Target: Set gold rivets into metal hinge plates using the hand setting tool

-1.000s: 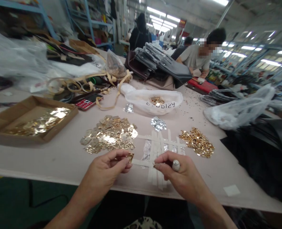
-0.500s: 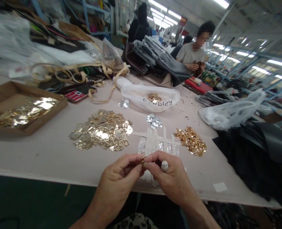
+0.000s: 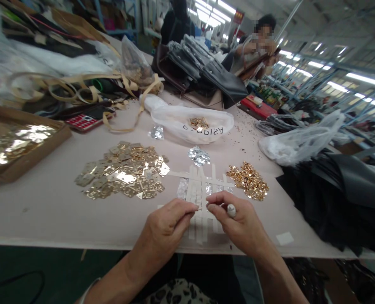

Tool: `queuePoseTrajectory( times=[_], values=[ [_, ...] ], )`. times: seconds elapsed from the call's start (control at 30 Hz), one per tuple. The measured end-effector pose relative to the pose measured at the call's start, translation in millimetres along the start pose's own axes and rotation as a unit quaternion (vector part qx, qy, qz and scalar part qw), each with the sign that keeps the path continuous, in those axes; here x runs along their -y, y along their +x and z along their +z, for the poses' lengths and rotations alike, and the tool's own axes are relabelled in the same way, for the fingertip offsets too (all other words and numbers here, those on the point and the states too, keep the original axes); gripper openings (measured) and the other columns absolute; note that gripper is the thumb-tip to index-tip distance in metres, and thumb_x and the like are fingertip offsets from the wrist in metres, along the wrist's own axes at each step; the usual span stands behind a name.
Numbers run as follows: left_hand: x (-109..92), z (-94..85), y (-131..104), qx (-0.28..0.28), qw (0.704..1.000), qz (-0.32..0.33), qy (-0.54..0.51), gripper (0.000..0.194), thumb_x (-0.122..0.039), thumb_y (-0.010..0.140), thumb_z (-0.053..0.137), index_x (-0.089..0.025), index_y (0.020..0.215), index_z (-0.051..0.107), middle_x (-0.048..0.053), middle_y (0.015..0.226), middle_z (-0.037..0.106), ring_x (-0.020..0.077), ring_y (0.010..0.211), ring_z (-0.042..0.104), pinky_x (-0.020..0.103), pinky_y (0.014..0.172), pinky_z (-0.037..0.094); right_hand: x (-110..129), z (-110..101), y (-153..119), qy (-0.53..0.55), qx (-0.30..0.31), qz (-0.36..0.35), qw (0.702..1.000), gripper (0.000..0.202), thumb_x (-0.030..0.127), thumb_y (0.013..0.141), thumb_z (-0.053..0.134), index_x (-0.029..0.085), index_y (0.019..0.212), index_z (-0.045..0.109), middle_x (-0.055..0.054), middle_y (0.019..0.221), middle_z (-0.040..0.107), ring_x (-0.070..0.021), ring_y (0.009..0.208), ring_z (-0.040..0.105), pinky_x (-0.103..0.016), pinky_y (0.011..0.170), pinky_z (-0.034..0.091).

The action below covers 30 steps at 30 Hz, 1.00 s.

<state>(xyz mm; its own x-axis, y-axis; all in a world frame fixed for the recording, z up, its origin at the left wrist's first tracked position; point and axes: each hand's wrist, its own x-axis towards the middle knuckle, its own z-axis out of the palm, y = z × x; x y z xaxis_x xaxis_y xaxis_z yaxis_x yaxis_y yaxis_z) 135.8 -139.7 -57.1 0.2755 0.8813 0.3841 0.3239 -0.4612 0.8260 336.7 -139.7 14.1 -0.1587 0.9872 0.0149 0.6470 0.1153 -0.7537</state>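
My left hand (image 3: 171,221) is closed in a pinch at the table's near edge, over the taped strips (image 3: 195,190); whatever small piece lies between its fingertips is too small to name. Just right of it, my right hand (image 3: 238,219) has thumb and forefinger bent close together, and a pale cylindrical tool (image 3: 231,210) sticks out from its curled fingers. Flat gold plates (image 3: 124,171) form a pile on the left. Small gold fittings (image 3: 249,180) are heaped on the right, with silver discs (image 3: 199,156) between the two piles.
A cardboard box (image 3: 59,137) of gold plates stands at left. Behind the piles lies a white bag (image 3: 175,122) with gold pieces. Black sheets (image 3: 327,202) and a clear plastic bag (image 3: 289,147) are at right. Stacked dark bags (image 3: 203,71) and a person (image 3: 254,55) are beyond.
My hands have moved from touching to a small gap apart. The view has shifted slightly. The person across has raised a brown item.
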Motion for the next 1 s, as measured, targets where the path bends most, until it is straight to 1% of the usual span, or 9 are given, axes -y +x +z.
queuePoseTrajectory(
  times=[0.07, 0.13, 0.2, 0.3, 0.43, 0.6, 0.67, 0.77, 1.0],
  values=[
    [6, 3.9, 1, 0.019, 0.991, 0.075, 0.108, 0.021, -0.016, 0.100, 0.047, -0.019, 0.104, 0.068, 0.005, 0.096, 0.071, 0.0179, 0.088, 0.066, 0.030, 0.078, 0.055, -5, -9, 1, -0.001, -0.058, 0.017, 0.998, 0.016, 0.034, 0.091, 0.064, 0.022, 0.096, 0.073, 0.000, 0.083, 0.074, -0.0155, 0.074, 0.066, -0.027, 0.069, 0.050],
    [10, 6.3, 1, 0.047, 0.971, 0.124, 0.200, 0.025, -0.015, 0.100, 0.043, -0.017, 0.099, 0.068, 0.006, 0.094, 0.070, 0.0210, 0.088, 0.064, 0.034, 0.076, 0.055, -11, -15, 5, -0.014, -0.080, 0.027, 0.996, 0.019, 0.037, 0.091, 0.063, 0.021, 0.094, 0.073, 0.000, 0.080, 0.073, -0.0153, 0.070, 0.064, -0.026, 0.066, 0.049],
    [13, 7.1, 1, 0.064, 0.955, 0.153, 0.247, 0.029, -0.013, 0.101, 0.039, -0.016, 0.098, 0.068, 0.007, 0.094, 0.070, 0.0216, 0.087, 0.063, 0.035, 0.076, 0.055, -17, -18, 12, -0.051, -0.066, 0.037, 0.996, 0.019, 0.037, 0.090, 0.063, 0.022, 0.093, 0.074, 0.000, 0.081, 0.074, -0.0158, 0.071, 0.065, -0.027, 0.068, 0.048],
    [12, 6.7, -1, 0.047, 0.944, 0.184, 0.270, 0.036, -0.014, 0.103, 0.033, -0.015, 0.100, 0.069, 0.008, 0.098, 0.071, 0.0216, 0.093, 0.062, 0.036, 0.081, 0.055, -29, -19, 34, -0.130, -0.025, 0.069, 0.989, 0.017, 0.033, 0.089, 0.063, 0.023, 0.093, 0.076, -0.001, 0.085, 0.077, -0.0181, 0.078, 0.068, -0.030, 0.075, 0.048],
    [15, 8.9, -9, 0.016, 0.940, 0.193, 0.281, 0.039, -0.013, 0.103, 0.031, -0.016, 0.106, 0.070, 0.008, 0.107, 0.070, 0.0215, 0.103, 0.060, 0.036, 0.090, 0.052, -45, -18, 78, -0.232, 0.020, 0.106, 0.967, 0.020, 0.031, 0.089, 0.062, 0.022, 0.098, 0.077, -0.004, 0.094, 0.079, -0.0205, 0.087, 0.070, -0.029, 0.078, 0.047],
    [34, 15.5, -24, -0.011, 0.936, 0.201, 0.288, 0.039, -0.013, 0.099, 0.036, -0.020, 0.115, 0.070, 0.007, 0.122, 0.067, 0.0240, 0.118, 0.056, 0.040, 0.101, 0.045, -57, -16, 132, -0.282, 0.017, 0.117, 0.952, 0.023, 0.029, 0.089, 0.060, 0.020, 0.102, 0.076, -0.008, 0.097, 0.078, -0.0219, 0.089, 0.070, -0.028, 0.074, 0.044],
    [39, 15.6, -28, -0.003, 0.932, 0.208, 0.297, 0.037, -0.015, 0.098, 0.038, -0.022, 0.117, 0.070, 0.006, 0.126, 0.066, 0.0238, 0.121, 0.056, 0.039, 0.105, 0.043, -60, -14, 148, -0.299, 0.022, 0.115, 0.947, 0.022, 0.031, 0.088, 0.061, 0.019, 0.099, 0.077, -0.010, 0.095, 0.078, -0.0222, 0.085, 0.069, -0.028, 0.071, 0.043],
    [40, 14.1, -29, 0.033, 0.931, 0.199, 0.304, 0.036, -0.015, 0.098, 0.042, -0.022, 0.122, 0.068, 0.004, 0.130, 0.066, 0.0230, 0.125, 0.054, 0.037, 0.109, 0.040, -63, -8, 163, -0.322, 0.033, 0.109, 0.940, 0.020, 0.031, 0.087, 0.063, 0.017, 0.091, 0.076, -0.011, 0.087, 0.077, -0.0216, 0.079, 0.068, -0.029, 0.066, 0.040],
    [31, 17.4, -29, 0.010, 0.954, 0.176, 0.243, 0.031, -0.021, 0.101, 0.043, -0.017, 0.118, 0.069, 0.007, 0.129, 0.066, 0.0262, 0.126, 0.051, 0.041, 0.111, 0.037, -65, -4, 174, -0.338, 0.046, 0.100, 0.935, 0.013, 0.023, 0.082, 0.062, 0.017, 0.079, 0.073, -0.008, 0.074, 0.074, -0.0175, 0.068, 0.062, -0.027, 0.060, 0.034]
  ],
)
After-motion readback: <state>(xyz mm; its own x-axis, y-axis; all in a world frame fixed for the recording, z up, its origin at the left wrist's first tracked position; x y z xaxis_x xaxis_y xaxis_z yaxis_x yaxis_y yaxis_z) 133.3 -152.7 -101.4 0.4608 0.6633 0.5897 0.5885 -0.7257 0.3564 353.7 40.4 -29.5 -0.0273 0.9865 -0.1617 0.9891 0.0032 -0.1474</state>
